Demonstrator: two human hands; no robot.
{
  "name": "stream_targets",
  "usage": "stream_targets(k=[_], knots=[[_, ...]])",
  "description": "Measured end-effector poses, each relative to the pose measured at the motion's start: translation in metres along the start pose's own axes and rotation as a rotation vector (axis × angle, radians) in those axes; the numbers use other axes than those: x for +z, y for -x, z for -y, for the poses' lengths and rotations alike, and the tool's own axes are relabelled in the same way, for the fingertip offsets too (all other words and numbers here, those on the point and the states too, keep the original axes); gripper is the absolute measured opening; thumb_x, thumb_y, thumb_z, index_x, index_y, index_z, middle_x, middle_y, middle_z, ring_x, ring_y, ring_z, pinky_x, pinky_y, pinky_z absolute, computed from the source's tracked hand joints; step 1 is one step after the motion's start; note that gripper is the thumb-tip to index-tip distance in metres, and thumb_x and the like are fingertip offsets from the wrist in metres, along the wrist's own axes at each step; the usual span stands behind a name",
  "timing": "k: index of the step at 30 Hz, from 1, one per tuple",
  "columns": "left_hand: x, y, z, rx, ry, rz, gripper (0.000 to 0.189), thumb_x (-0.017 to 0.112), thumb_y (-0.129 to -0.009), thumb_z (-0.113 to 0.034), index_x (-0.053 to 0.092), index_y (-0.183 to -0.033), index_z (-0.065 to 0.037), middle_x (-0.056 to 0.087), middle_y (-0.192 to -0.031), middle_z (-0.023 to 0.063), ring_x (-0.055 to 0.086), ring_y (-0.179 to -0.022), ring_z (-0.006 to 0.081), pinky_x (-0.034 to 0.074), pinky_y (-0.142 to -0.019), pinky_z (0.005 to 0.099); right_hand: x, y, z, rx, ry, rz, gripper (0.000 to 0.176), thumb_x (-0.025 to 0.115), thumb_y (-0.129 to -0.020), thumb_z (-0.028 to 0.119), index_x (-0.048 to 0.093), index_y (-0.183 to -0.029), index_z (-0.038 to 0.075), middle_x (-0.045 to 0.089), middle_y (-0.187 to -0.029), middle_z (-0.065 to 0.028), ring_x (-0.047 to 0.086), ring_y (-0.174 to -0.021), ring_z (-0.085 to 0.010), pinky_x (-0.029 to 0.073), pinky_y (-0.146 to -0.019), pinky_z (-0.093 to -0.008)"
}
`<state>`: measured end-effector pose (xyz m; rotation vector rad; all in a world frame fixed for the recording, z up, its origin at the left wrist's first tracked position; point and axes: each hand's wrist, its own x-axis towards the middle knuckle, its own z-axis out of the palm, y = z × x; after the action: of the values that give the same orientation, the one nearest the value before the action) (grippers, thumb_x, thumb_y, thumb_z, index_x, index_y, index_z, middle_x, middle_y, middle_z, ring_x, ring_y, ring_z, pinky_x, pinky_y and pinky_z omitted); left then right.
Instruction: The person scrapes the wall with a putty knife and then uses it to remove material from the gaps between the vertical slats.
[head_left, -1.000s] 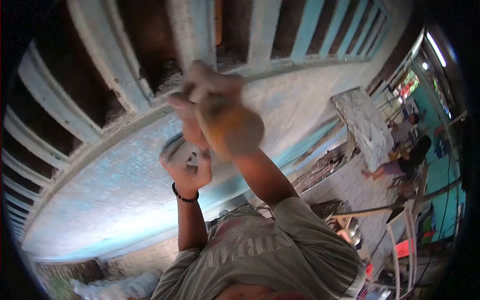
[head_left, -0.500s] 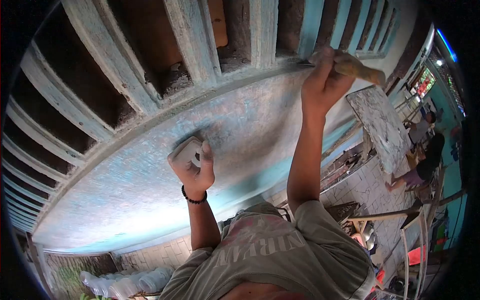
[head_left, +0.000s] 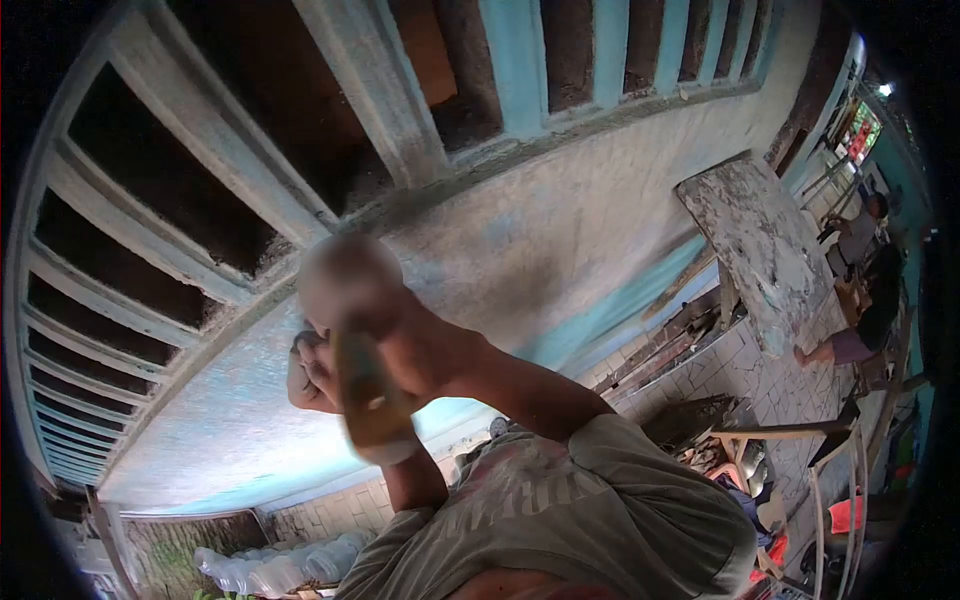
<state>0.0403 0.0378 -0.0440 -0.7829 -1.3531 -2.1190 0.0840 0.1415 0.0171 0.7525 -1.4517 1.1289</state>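
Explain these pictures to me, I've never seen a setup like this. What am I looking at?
There is no machine: a person works with bare hands, seen by a camera worn on the head. The right hand grips a tool with a yellowish handle; its far end is blurred. The left hand is partly hidden behind it, so I can't tell what it holds. Ahead is a patchy blue and white wall below upright slats. To the right, a board has greyish smears on it.
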Motion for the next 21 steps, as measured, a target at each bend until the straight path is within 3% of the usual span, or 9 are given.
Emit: stream_targets(k=[1,4,8,10,13,14,18,21], knots=[[0.009,-0.005,-0.011,0.043,-0.005,-0.029,0.042,0.054,-0.108,-0.018,0.052,-0.068,-0.003,0.053,-0.063,0.0047,0.045,-0.060,0.0115,0.034,-0.057,0.0273,-0.018,-0.002,-0.002,-0.029,-0.162,0.001,0.040,0.081,-0.080,0.021,0.057,-0.110,0.010,0.052,-0.121,-0.0175,0.052,-0.113,-0.0383,0.043,-0.098,-0.0509],[0.030,-0.011,-0.031,0.183,-0.147,0.123,0.041,0.057,-0.104,-0.017,0.055,-0.067,0.000,0.058,-0.063,0.0082,0.051,-0.057,0.0149,0.035,-0.054,0.0288,-0.081,0.004,0.035,-0.063,0.275,-0.147,0.027,0.071,-0.092,0.011,0.063,-0.116,0.003,0.064,-0.124,-0.0202,0.062,-0.114,-0.0338,0.052,-0.094,-0.0438],[0.040,-0.004,-0.043,0.285,-0.200,0.328,0.030,0.063,-0.094,-0.009,0.061,-0.066,0.001,0.061,-0.062,0.0107,0.055,-0.055,0.0203,0.038,-0.053,0.0320,-0.163,-0.021,0.088,0.054,0.586,-0.390,0.023,0.073,-0.094,-0.004,0.063,-0.115,-0.002,0.071,-0.113,-0.0147,0.069,-0.102,-0.0254,0.056,-0.094,-0.0373],[0.038,0.001,-0.047,0.263,-0.247,0.328,0.029,0.064,-0.093,-0.009,0.062,-0.065,0.000,0.060,-0.061,0.0102,0.055,-0.055,0.0205,0.038,-0.053,0.0322,-0.200,-0.046,0.106,-0.038,0.894,-0.242,0.017,0.072,-0.096,-0.005,0.066,-0.112,-0.002,0.074,-0.110,-0.0135,0.071,-0.099,-0.0217,0.055,-0.094,-0.0359],[0.033,0.004,-0.053,0.244,-0.317,0.317,0.029,0.064,-0.093,-0.008,0.063,-0.065,0.000,0.059,-0.059,0.0092,0.055,-0.054,0.0204,0.038,-0.053,0.0319,-0.210,-0.075,0.129,0.045,1.179,0.134,0.016,0.071,-0.092,-0.004,0.072,-0.106,0.005,0.076,-0.103,-0.0141,0.076,-0.092,-0.0275,0.059,-0.082,-0.0353],[0.032,0.004,-0.056,0.241,-0.336,0.299,0.029,0.064,-0.093,-0.007,0.063,-0.065,0.000,0.059,-0.059,0.0093,0.055,-0.054,0.0202,0.038,-0.053,0.0320,-0.209,-0.072,0.119,0.037,1.143,0.159,0.025,0.070,-0.089,-0.004,0.071,-0.113,0.006,0.073,-0.093,-0.0145,0.075,-0.085,-0.0306,0.059,-0.075,-0.0369],[0.020,0.004,-0.069,0.298,-0.364,0.236,0.036,0.062,-0.098,-0.013,0.063,-0.065,0.001,0.061,-0.059,0.0102,0.056,-0.054,0.0196,0.037,-0.052,0.0318,-0.155,-0.054,0.102,0.223,1.134,0.202,0.032,0.068,-0.084,-0.006,0.071,-0.114,0.006,0.076,-0.099,-0.0105,0.073,-0.088,-0.0303,0.058,-0.073,-0.0422],[0.012,0.011,-0.089,0.289,-0.423,0.172,0.038,0.058,-0.098,-0.015,0.062,-0.064,0.003,0.061,-0.059,0.0103,0.056,-0.053,0.0183,0.038,-0.051,0.0306,-0.106,-0.046,0.096,0.166,1.109,0.310,0.044,0.068,-0.080,-0.005,0.069,-0.122,0.008,0.074,-0.097,-0.0101,0.072,-0.085,-0.0306,0.059,-0.068,-0.0432]])
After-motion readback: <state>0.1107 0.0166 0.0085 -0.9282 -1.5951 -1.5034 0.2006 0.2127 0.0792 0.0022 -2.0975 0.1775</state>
